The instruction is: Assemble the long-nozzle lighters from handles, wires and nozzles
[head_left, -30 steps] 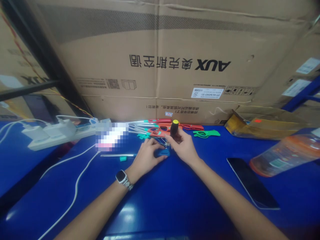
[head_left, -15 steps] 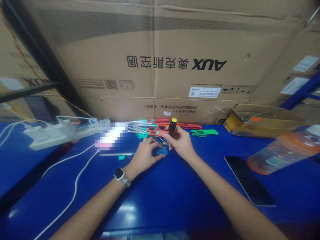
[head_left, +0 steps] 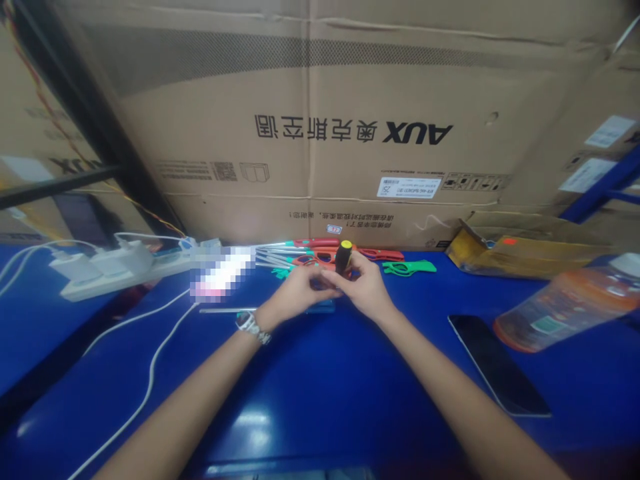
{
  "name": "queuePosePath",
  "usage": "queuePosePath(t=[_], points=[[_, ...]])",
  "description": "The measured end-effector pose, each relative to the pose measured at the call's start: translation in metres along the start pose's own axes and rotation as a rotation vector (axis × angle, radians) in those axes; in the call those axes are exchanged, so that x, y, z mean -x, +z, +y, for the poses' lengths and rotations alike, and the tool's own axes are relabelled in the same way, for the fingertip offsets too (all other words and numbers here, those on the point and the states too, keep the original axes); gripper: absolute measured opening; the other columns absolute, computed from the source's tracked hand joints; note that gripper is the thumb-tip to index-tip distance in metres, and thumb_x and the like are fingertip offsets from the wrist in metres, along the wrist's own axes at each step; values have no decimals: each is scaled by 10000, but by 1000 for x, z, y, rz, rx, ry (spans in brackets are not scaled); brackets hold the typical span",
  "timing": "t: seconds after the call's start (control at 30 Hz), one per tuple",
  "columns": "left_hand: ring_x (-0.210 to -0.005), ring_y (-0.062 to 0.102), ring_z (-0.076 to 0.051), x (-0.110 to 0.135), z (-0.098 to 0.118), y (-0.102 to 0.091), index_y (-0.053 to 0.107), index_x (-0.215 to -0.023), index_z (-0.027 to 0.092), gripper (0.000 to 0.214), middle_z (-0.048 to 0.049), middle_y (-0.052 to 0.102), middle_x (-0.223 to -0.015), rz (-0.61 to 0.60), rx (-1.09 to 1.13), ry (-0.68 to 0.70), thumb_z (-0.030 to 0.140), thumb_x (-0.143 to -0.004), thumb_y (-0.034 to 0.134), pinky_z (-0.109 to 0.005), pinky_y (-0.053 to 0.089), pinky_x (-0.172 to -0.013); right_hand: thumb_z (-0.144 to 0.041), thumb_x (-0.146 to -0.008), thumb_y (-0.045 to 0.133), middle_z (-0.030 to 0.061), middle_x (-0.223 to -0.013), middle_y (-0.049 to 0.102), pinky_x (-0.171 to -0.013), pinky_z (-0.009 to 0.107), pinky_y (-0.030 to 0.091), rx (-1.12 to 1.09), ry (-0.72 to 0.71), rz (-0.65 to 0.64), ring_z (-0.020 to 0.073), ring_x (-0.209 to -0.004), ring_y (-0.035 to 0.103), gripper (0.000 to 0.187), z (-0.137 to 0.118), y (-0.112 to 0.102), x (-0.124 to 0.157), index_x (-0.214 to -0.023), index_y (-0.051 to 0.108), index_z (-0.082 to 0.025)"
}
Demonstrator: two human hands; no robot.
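Observation:
My right hand (head_left: 367,288) is closed round a screwdriver (head_left: 344,256), its dark handle upright with the yellow end on top. Close against it, my left hand (head_left: 300,291) curls its thumb and fingers together by the shaft; whatever they pinch is hidden. Beneath both hands lies a blue gas lighter (head_left: 323,307), partly covered, its metal tube (head_left: 225,310) pointing left. Behind the hands several red and orange lighters (head_left: 316,243) are piled with their tubes to the left. A green handle piece (head_left: 410,267) lies right of them.
On the right are a black phone (head_left: 500,365), a tilted clear bottle (head_left: 565,307) and a torn carton (head_left: 530,247). To the left stand a white power strip (head_left: 95,283) with chargers and cables, and a bright blurred patch. A large cardboard box (head_left: 320,87) walls off the back.
My left hand has lifted off the blue lighter and moved up and right to the screwdriver. The wrist has turned. My right hand stays at the same spot with the screwdriver.

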State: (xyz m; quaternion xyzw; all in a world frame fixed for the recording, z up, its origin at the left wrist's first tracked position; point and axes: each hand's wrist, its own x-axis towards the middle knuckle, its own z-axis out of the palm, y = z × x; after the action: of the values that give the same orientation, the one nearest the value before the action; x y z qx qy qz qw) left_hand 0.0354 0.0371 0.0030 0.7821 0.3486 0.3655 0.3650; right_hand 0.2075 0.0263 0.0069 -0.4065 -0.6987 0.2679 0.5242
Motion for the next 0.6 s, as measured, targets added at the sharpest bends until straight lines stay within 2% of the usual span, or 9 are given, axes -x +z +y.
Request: queuePosePath(t=[0.07,0.17,0.27,0.37,0.43,0.53,0.6], points=[[-698,644,-151,1,-3,11,723,-823,146,131,-14,736,-773,93,9,9,272,-789,736,-249,493,-679,-385,-772,753,-8,-735,555,-589,256,423,12,0,21,130,-642,514,246,1,1,1,-738,610,-188],[-707,650,-162,5,-6,20,730,-786,144,88,-18,743,-764,158,-9,20,225,-805,701,-257,499,-692,-388,-771,752,-6,-736,571,-579,259,420,40,11,32,131,-629,507,249,1,1,2,-768,600,-191],[-769,667,-176,9,-6,21,746,-820,154,101,-26,757,-827,178,-30,39,225,-833,675,-279,510,-759,-393,-816,705,19,-823,631,-609,275,454,24,-9,-57,143,-652,542,221,-2,-5,3,-882,637,-193],[-776,672,-182,12,-7,20,758,-873,169,165,-30,762,-852,159,-51,39,288,-884,644,-294,516,-762,-408,-847,662,39,-880,672,-669,310,502,-100,-2,-198,184,-738,606,254,-7,-15,1,-992,661,-200],[-805,680,-192,13,-8,18,759,-925,175,202,-39,766,-888,120,-71,36,312,-914,611,-307,523,-773,-433,-841,664,38,-847,679,-686,332,522,-181,37,-252,211,-784,632,276,-11,-19,-1,-997,674,-206],[-878,681,-203,14,-8,16,750,-959,175,229,-55,762,-956,73,-96,54,298,-947,558,-329,523,-830,-461,-814,695,32,-821,682,-682,343,533,-219,86,-266,213,-782,640,289,-15,-21,-3,-959,685,-210],[-891,673,-201,15,-8,16,743,-959,174,206,-57,755,-964,83,-104,63,300,-934,583,-327,517,-841,-454,-778,737,25,-808,675,-669,327,524,-218,93,-224,194,-751,628,282,-14,-17,-3,-887,669,-204]])
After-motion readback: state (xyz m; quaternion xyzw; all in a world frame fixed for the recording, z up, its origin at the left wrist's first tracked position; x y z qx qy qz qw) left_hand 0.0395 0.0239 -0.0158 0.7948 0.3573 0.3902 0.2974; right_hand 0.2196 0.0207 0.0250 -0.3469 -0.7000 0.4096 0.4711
